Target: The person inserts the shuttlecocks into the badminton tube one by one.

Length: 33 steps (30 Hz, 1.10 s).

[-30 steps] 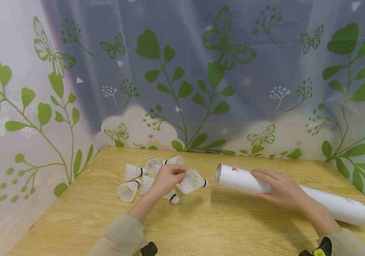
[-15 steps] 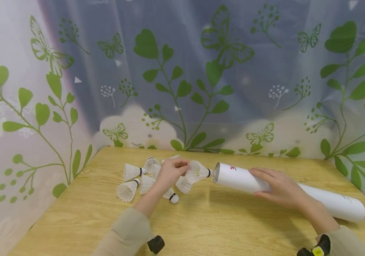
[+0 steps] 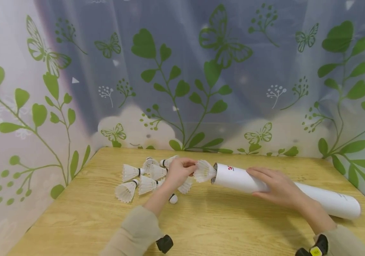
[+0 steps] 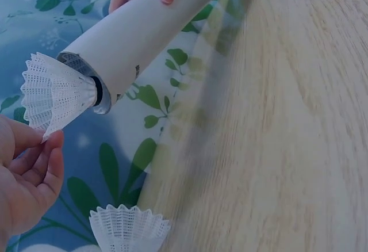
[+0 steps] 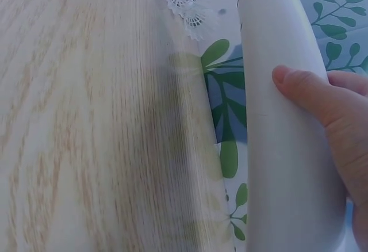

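Shuttlecock (image 4: 58, 94) pinched in left hand (image 4: 29, 177); now partly inside tube (image 3: 238, 177) (right hand (image 3: 276, 186) around it)

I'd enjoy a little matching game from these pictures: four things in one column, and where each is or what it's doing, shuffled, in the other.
Things:
1. Left hand
2. Right hand
3. Held shuttlecock
4. Loose shuttlecocks

Places and states:
A. Base at the open end of the white tube
B. Lying on the wooden table
C. Gripping the white tube
D. Pinching the rim of a shuttlecock's skirt

Pairs: 1-D, 2-C, 3-A, 4-B
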Motion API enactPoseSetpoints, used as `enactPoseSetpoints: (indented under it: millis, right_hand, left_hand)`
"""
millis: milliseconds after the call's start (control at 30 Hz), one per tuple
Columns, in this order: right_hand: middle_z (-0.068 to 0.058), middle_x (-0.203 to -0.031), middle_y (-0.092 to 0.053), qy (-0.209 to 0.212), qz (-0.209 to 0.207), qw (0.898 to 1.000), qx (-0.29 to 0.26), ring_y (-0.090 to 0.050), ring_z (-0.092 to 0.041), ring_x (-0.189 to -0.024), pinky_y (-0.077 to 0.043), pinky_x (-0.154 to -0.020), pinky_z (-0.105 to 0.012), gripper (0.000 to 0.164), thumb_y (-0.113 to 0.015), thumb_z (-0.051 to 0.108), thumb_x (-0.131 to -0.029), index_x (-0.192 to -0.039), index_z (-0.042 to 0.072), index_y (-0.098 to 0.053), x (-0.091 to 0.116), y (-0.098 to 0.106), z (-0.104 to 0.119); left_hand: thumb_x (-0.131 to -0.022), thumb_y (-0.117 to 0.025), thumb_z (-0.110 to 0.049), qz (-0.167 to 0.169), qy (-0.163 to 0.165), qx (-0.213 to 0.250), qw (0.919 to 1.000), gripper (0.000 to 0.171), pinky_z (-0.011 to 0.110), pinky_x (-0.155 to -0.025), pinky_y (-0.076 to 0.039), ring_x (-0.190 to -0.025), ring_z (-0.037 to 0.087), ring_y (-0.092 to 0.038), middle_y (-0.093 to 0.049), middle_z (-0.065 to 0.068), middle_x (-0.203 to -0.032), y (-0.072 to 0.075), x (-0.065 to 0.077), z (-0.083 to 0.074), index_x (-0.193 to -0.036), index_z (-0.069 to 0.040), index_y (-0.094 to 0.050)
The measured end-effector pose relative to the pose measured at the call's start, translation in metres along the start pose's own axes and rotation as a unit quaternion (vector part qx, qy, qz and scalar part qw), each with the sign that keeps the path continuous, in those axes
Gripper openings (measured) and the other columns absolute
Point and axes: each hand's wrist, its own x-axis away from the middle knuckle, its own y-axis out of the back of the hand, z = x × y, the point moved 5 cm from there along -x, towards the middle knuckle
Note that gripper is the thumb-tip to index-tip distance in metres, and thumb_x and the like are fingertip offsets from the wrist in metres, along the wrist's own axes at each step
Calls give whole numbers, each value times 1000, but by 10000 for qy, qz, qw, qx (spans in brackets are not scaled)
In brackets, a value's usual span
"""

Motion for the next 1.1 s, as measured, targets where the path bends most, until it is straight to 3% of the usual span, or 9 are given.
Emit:
enactPoseSetpoints:
  millis: [133,367,600,700,1100]
  right_hand:
    - [-9,-122,-58,-82,13,10000,-2,-58,-28,-102,-48,-75,-47,72,-83,30,-64,-127,9,-55,1,0,2]
    - [-7,-123,-58,90,-129,9999,4,-58,-27,-101,-48,-75,-47,64,-70,46,-78,-128,10,-55,1,0,4]
    - [-7,-128,-55,58,90,9999,35,-55,-24,-108,-45,-82,-45,76,-81,30,-65,-133,12,-51,2,-4,4]
    - [-6,-130,-54,35,155,9999,66,-55,-23,-108,-45,-83,-45,78,-81,29,-65,-135,13,-49,2,-4,4]
    - [-5,-130,-54,138,141,9998,62,-55,-23,-108,-46,-82,-45,77,-80,31,-65,-134,12,-51,-1,-3,6]
  left_hand:
    - [-87,-61,-3,30,-16,-64,10000,19,37,-70,-54,-72,15,-62,-69,13,-91,-5,0,2,-103,3,-68]
    - [-83,-64,-1,4,-138,-395,9991,18,23,-60,-51,-65,14,-62,-68,12,-84,-13,-2,2,-100,4,-68]
    - [-83,-63,-2,114,-19,-307,9995,19,29,-63,-53,-68,17,-64,-69,12,-86,-20,-2,1,-101,4,-68]
    - [-84,-63,-2,113,102,-250,9996,19,34,-66,-54,-68,17,-63,-68,11,-86,-21,-2,3,-101,3,-68]
    - [-82,-65,-2,-34,80,-203,9998,8,23,-56,-49,-64,17,-62,-68,9,-78,-27,-5,4,-89,2,-66]
